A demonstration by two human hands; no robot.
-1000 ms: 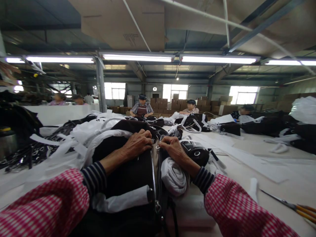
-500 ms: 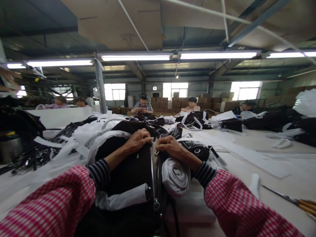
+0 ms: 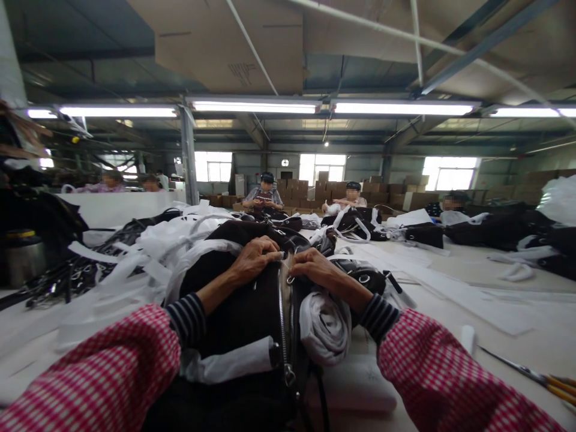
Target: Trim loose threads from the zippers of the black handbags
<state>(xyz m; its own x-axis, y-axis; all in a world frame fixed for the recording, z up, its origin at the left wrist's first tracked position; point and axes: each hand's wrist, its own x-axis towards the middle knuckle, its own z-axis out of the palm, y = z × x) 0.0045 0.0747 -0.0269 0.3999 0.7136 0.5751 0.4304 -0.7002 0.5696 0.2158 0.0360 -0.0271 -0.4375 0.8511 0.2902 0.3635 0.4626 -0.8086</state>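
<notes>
In the head view, a soft black bag (image 3: 229,315) fills six o'clock, its metal-toothed zip (image 3: 282,318) beside a beige strip (image 3: 285,282), a spiral white roll (image 3: 324,329) at five. Left hand (image 3: 256,259) and right hand (image 3: 317,267), fingers curled, touch the strip's sides; I cannot tell whether they grip. Since half a second ago, both have stayed there.

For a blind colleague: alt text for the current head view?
A left hand and right hand touch a black bag near the far end of its zipper. To the right are a white roll and, farther, orange-handled scissors.
</notes>
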